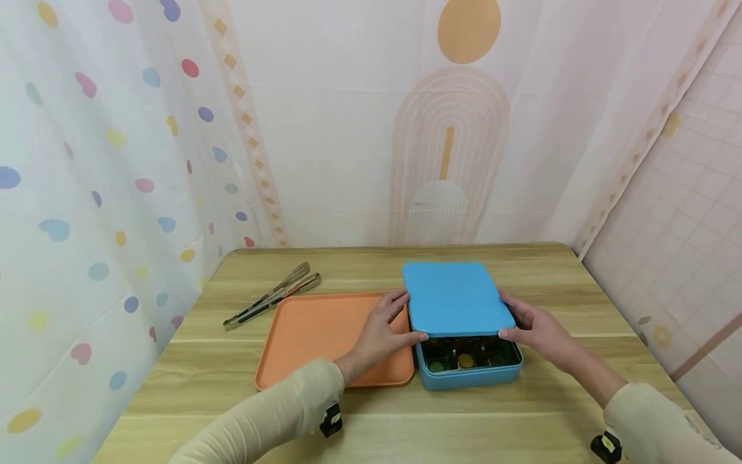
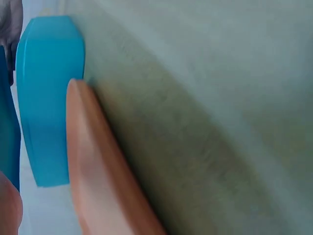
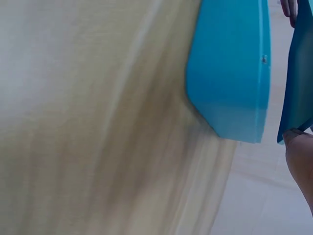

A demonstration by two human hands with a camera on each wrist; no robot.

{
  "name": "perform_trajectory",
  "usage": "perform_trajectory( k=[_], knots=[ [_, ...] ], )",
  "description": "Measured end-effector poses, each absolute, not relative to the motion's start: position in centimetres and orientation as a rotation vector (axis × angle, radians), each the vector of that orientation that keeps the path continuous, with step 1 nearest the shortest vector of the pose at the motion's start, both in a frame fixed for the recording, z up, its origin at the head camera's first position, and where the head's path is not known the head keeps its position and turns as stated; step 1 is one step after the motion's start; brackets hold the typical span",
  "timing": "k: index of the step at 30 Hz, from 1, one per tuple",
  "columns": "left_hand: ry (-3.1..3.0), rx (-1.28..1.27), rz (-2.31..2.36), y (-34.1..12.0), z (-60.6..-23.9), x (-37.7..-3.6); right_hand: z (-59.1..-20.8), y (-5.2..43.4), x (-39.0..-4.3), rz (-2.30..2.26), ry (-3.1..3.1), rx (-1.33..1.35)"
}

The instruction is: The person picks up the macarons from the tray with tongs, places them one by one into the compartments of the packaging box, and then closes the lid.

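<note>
The left hand (image 1: 385,328) and the right hand (image 1: 536,328) pinch the opposite side edges of a blue lid (image 1: 455,298), thumbs at its near corners and fingers curled over the rim. A grip on both sides keeps the flat lid level. The lid sits tilted up at the front over a blue box (image 1: 469,372), so the near part of the box shows small dark and yellowish items inside, too small to name. An orange tray (image 1: 313,341) lies touching the box on its left, and metal tongs (image 1: 272,296) rest just beyond the tray's far left corner. All stand on a pale wood-grain worktop (image 1: 243,386), enclosed by patterned cloth curtains (image 1: 87,161).
</note>
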State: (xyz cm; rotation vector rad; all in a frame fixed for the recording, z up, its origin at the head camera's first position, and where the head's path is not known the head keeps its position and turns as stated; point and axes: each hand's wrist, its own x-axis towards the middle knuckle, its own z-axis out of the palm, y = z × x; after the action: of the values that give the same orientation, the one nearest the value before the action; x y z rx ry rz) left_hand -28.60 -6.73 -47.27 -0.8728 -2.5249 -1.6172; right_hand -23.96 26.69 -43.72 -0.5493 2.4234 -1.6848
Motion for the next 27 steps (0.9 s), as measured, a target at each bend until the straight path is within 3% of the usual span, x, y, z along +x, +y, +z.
perform_trajectory(
  k=[27],
  knots=[
    [-2.504,-0.960,-1.409,-5.7,-50.6,-24.6,-46.7,27.3,-20.9,-1.598,2.519,-0.524]
  ],
)
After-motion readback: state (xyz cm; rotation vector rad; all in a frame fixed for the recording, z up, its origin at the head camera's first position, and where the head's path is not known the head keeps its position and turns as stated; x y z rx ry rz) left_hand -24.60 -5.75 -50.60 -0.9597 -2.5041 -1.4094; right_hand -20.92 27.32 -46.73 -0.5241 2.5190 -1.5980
